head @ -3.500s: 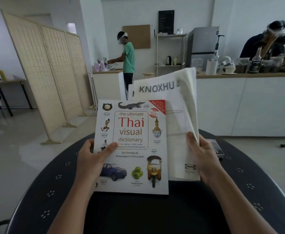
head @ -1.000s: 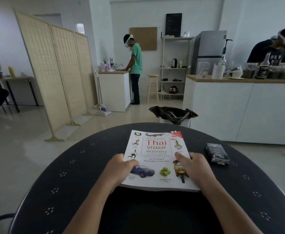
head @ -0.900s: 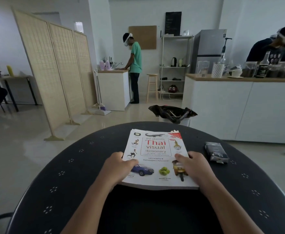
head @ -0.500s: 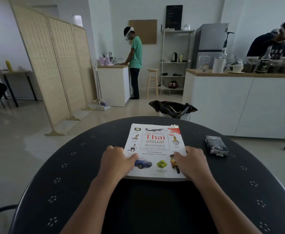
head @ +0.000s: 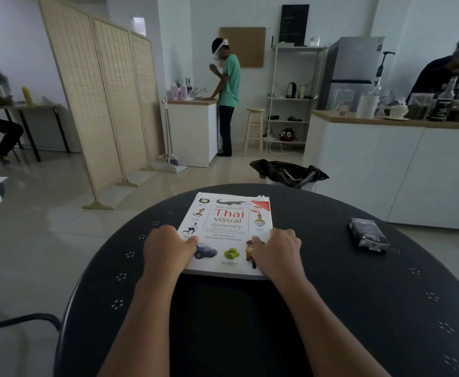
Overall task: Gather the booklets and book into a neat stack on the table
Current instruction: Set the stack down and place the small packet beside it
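Observation:
A white book titled "Thai visual dictionary" (head: pixel 231 221) lies flat on the round black table (head: pixel 358 295), on top of white booklets whose edges peek out at its far right corner (head: pixel 263 197). My left hand (head: pixel 168 250) curls over the book's near left edge, thumb on the cover. My right hand (head: pixel 275 253) grips the near right edge the same way. Both hands hold the stack against the table.
A small dark packet (head: pixel 368 234) lies on the table to the right. Beyond the table stand a bin with a black bag (head: pixel 288 172), a white counter (head: pixel 386 164) and a folding screen (head: pixel 108 104). People are at the sink, counter and a far left desk.
The book and booklets, held upright in the air 3.5 s ago, now lie flat on the table. Over the last second my hands slid to the stack's near side edges.

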A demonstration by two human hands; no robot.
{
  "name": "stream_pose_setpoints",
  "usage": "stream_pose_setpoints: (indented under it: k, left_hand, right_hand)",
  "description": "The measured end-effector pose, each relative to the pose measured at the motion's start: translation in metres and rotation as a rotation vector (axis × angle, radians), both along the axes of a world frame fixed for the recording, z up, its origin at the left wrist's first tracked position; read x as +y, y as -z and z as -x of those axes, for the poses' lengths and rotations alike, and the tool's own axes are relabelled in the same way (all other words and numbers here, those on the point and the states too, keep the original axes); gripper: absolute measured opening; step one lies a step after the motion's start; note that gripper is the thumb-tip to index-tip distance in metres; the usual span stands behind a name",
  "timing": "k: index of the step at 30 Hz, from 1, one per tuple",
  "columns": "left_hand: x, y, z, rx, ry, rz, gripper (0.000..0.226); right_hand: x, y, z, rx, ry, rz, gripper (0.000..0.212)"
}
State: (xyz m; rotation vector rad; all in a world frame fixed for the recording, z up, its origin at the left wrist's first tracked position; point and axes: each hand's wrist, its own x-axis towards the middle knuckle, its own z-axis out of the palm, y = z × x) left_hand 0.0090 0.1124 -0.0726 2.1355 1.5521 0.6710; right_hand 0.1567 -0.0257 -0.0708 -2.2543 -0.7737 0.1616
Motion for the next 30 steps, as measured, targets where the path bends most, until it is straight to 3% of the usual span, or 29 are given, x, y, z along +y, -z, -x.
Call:
stream_pose_setpoints:
  k: [5, 10, 13, 16, 21, 26, 30]
  left_hand:
    - [0.007, 0.001, 0.006, 0.031, -0.016, -0.003, 0.042]
    - [-0.027, -0.02, 0.0, 0.236, -0.023, -0.116, 0.057]
    - [-0.052, -0.025, -0.014, 0.143, 0.191, -0.223, 0.057]
    - [-0.068, -0.018, -0.029, 0.255, 0.377, -0.219, 0.058]
    - [-0.067, -0.012, -0.032, 0.286, 0.401, -0.203, 0.06]
    - [-0.064, -0.014, -0.027, 0.225, 0.388, -0.218, 0.064]
    - [-0.059, -0.016, -0.019, 0.178, 0.335, -0.231, 0.067]
  right_hand:
    - [0.009, 0.002, 0.006, 0.0, 0.0, -0.007, 0.045]
    - [-0.013, -0.001, -0.015, -0.035, 0.102, -0.127, 0.051]
    - [-0.049, -0.01, -0.044, -0.172, 0.274, -0.061, 0.046]
    - [-0.079, -0.009, -0.069, -0.216, 0.406, 0.119, 0.051]
    - [-0.088, -0.006, -0.079, -0.16, 0.378, 0.328, 0.059]
    - [-0.073, -0.006, -0.062, -0.307, 0.181, 0.291, 0.04]
    - [-0.072, -0.008, -0.049, -0.341, 0.053, 0.143, 0.038]
